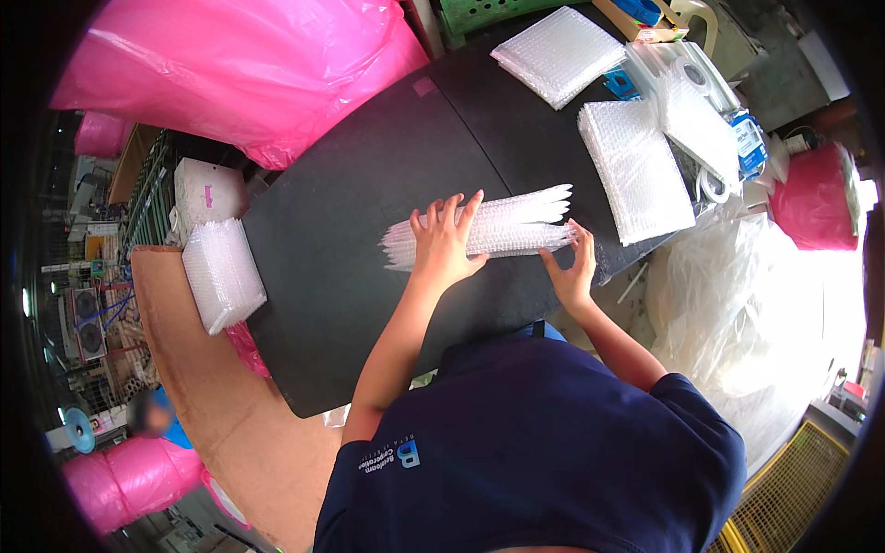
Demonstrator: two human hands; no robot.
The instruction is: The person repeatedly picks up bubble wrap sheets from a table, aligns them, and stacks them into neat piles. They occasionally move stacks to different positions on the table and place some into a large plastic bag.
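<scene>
A fanned stack of bubble-wrap sheets (516, 224) lies flat on the black table (369, 184). My left hand (445, 241) presses down on the stack's left part, fingers spread. My right hand (574, 267) rests at the stack's near right edge, fingers curled against it, gripping nothing that I can make out.
More bubble-wrap stacks lie at the back (558, 51), the right (636, 170) and the left edge (223, 272). A big pink plastic bag (240, 69) sits at the back left, clear plastic bags (765, 313) at the right. A brown cardboard sheet (221, 405) lies beside the table. Another person (152, 415) is at lower left.
</scene>
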